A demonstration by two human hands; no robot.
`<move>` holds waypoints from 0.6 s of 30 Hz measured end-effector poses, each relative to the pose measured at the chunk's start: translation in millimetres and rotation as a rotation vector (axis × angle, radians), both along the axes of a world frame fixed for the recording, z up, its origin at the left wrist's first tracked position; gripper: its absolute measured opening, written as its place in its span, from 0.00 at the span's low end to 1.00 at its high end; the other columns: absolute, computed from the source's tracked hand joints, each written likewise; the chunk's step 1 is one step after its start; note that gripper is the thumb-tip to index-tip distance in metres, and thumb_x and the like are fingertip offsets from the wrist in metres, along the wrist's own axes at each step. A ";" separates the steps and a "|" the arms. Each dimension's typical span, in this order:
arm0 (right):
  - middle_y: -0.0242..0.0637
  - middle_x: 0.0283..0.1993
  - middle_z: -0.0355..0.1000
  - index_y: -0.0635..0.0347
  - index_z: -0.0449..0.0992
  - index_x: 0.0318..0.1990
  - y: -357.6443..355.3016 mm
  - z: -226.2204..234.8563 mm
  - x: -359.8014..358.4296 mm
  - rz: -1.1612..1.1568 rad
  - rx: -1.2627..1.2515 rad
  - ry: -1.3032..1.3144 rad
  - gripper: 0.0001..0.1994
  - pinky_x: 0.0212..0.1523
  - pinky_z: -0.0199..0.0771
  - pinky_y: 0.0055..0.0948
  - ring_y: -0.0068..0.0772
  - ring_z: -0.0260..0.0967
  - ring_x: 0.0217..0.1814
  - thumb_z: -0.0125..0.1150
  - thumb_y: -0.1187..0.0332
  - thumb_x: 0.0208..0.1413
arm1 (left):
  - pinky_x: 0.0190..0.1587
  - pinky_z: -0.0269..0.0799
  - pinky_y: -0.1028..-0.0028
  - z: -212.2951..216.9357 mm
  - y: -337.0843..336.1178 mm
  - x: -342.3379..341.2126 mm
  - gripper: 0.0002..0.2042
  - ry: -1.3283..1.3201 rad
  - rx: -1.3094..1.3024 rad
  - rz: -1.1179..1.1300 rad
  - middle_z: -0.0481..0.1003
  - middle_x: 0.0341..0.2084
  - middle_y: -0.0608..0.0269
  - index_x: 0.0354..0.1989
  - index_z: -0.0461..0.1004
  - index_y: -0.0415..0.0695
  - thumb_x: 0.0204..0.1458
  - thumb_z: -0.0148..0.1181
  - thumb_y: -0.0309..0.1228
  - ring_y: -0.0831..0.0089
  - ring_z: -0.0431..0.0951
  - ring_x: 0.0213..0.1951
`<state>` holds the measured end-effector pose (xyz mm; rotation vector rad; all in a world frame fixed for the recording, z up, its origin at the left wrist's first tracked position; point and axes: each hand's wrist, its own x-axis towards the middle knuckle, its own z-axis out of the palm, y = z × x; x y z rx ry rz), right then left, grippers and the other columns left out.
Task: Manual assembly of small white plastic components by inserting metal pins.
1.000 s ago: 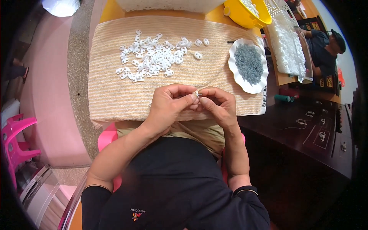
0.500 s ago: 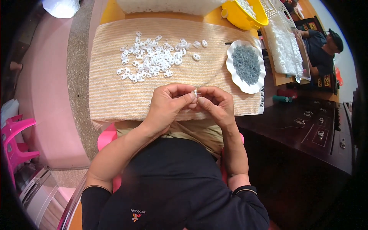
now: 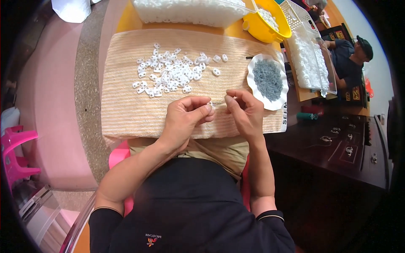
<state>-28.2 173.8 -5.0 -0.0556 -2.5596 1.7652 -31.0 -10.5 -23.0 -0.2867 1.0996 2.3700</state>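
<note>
Over the near part of a striped towel (image 3: 122, 111), my left hand (image 3: 185, 116) pinches a small white plastic piece (image 3: 211, 103) between thumb and fingers. My right hand (image 3: 246, 113) is a short way to the right, its thumb and forefinger pressed together; whatever is between them is too small to make out. Beyond my left hand lies a loose pile of white two-holed plastic pieces (image 3: 175, 72), with a few strays to its right. A scalloped white dish (image 3: 249, 76) of small grey pieces (image 3: 268, 79) stands beyond and right of my right hand.
At the back are a clear bin (image 3: 190, 12) of white parts and a yellow basin (image 3: 253, 30). Another clear bin (image 3: 310, 63) stands far right, beside a seated person (image 3: 348, 57). A dark cabinet (image 3: 312, 156) borders the right; a pink stool (image 3: 17, 152) is at the left.
My hands, together half a second ago, are now apart: the right has moved off to the right. The left still pinches the white piece. The whole view has shifted slightly.
</note>
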 end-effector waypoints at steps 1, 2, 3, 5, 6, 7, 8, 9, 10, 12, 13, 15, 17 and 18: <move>0.34 0.31 0.74 0.69 0.75 0.42 -0.8 3.7 -5.3 -0.005 0.172 0.028 0.09 0.27 0.70 0.20 0.18 0.70 0.27 0.61 0.75 0.55 | 0.39 0.78 0.77 0.3 0.5 0.1 0.09 -0.007 -0.003 0.019 0.78 0.30 0.57 0.42 0.74 0.31 0.54 0.59 0.21 0.74 0.79 0.32; 0.34 0.31 0.74 0.69 0.75 0.42 -1.9 5.7 -12.3 -0.006 0.176 0.033 0.09 0.27 0.70 0.20 0.18 0.70 0.27 0.61 0.75 0.55 | 0.39 0.78 0.77 0.3 0.5 0.3 0.09 -0.002 0.001 0.019 0.78 0.30 0.57 0.42 0.74 0.31 0.54 0.59 0.21 0.74 0.79 0.32; 0.35 0.31 0.74 0.67 0.75 0.42 -3.3 7.1 -20.9 0.015 0.310 0.148 0.09 0.27 0.70 0.23 0.21 0.71 0.26 0.61 0.75 0.54 | 0.39 0.78 0.77 0.1 0.0 0.6 0.09 0.009 0.009 0.027 0.77 0.30 0.57 0.42 0.73 0.31 0.54 0.59 0.21 0.74 0.79 0.32; 0.36 0.31 0.74 0.66 0.75 0.43 -6.1 6.6 -36.5 0.035 0.449 0.271 0.10 0.26 0.69 0.26 0.25 0.71 0.25 0.62 0.75 0.53 | 0.39 0.78 0.77 0.3 -0.3 0.1 0.09 0.028 0.022 0.034 0.77 0.30 0.57 0.42 0.73 0.31 0.54 0.59 0.21 0.74 0.79 0.32; 0.38 0.32 0.74 0.64 0.76 0.42 -7.0 1.9 -43.1 0.025 0.606 0.315 0.10 0.28 0.70 0.29 0.32 0.72 0.27 0.61 0.75 0.52 | 0.40 0.79 0.76 0.2 -0.2 0.5 0.09 0.017 0.023 0.034 0.77 0.31 0.58 0.42 0.73 0.33 0.54 0.59 0.21 0.74 0.78 0.33; 0.40 0.33 0.74 0.62 0.76 0.42 -9.9 -0.5 -47.3 0.016 0.762 0.357 0.10 0.31 0.71 0.33 0.39 0.73 0.29 0.61 0.75 0.52 | 0.41 0.79 0.75 0.2 -1.0 0.6 0.09 0.004 0.022 0.036 0.76 0.32 0.59 0.43 0.73 0.34 0.54 0.59 0.21 0.74 0.78 0.34; 0.42 0.37 0.73 0.60 0.77 0.40 -13.4 -0.2 -49.2 0.017 0.810 0.288 0.08 0.36 0.72 0.39 0.48 0.72 0.35 0.59 0.73 0.52 | 0.41 0.79 0.75 0.9 -1.5 0.0 0.09 0.008 0.025 0.040 0.76 0.32 0.59 0.43 0.73 0.34 0.54 0.59 0.21 0.74 0.78 0.34; 0.42 0.37 0.73 0.60 0.77 0.40 -16.8 -0.4 -51.6 0.020 0.813 0.292 0.08 0.36 0.72 0.39 0.48 0.72 0.35 0.59 0.73 0.52 | 0.41 0.79 0.75 1.9 -1.7 -1.0 0.09 0.010 0.032 0.056 0.76 0.31 0.58 0.42 0.73 0.33 0.54 0.59 0.22 0.74 0.78 0.33; 0.42 0.38 0.73 0.60 0.77 0.40 -19.4 -1.4 -53.5 0.021 0.861 0.242 0.08 0.37 0.72 0.40 0.48 0.73 0.36 0.59 0.72 0.53 | 0.40 0.79 0.76 2.8 -1.9 -1.5 0.08 0.011 0.039 0.072 0.76 0.31 0.57 0.41 0.73 0.31 0.54 0.59 0.22 0.74 0.78 0.33; 0.43 0.38 0.73 0.60 0.77 0.39 -21.0 -3.7 -56.0 0.024 0.911 0.190 0.07 0.38 0.72 0.40 0.47 0.73 0.38 0.59 0.71 0.53 | 0.39 0.79 0.76 4.8 -2.5 -2.5 0.08 0.012 0.045 0.076 0.76 0.31 0.57 0.41 0.73 0.31 0.54 0.58 0.22 0.74 0.78 0.33; 0.43 0.38 0.73 0.60 0.77 0.39 -21.0 -5.4 -56.8 0.023 0.880 0.191 0.07 0.39 0.72 0.40 0.48 0.73 0.38 0.59 0.70 0.53 | 0.39 0.79 0.76 5.6 -3.2 -2.8 0.08 0.014 0.047 0.080 0.76 0.31 0.56 0.41 0.73 0.30 0.54 0.58 0.21 0.74 0.78 0.33; 0.43 0.39 0.73 0.61 0.77 0.38 -19.8 -8.2 -58.6 0.025 0.851 0.191 0.08 0.39 0.72 0.40 0.48 0.73 0.38 0.60 0.68 0.53 | 0.39 0.79 0.76 6.3 -4.2 -2.7 0.08 0.018 0.053 0.081 0.76 0.31 0.56 0.41 0.73 0.30 0.54 0.58 0.21 0.74 0.78 0.33; 0.43 0.38 0.74 0.61 0.76 0.37 -16.7 -9.8 -60.5 0.046 0.810 0.221 0.07 0.38 0.72 0.39 0.47 0.73 0.37 0.61 0.69 0.52 | 0.39 0.79 0.76 6.6 -4.6 -2.8 0.08 0.024 0.058 0.078 0.76 0.31 0.56 0.41 0.73 0.30 0.54 0.58 0.21 0.73 0.78 0.33; 0.43 0.38 0.74 0.61 0.76 0.37 -15.4 -10.2 -61.4 0.047 0.812 0.222 0.07 0.38 0.72 0.39 0.47 0.73 0.37 0.61 0.69 0.52 | 0.39 0.79 0.76 6.9 -4.7 -2.6 0.08 0.025 0.055 0.079 0.76 0.31 0.56 0.41 0.73 0.30 0.54 0.58 0.21 0.74 0.78 0.33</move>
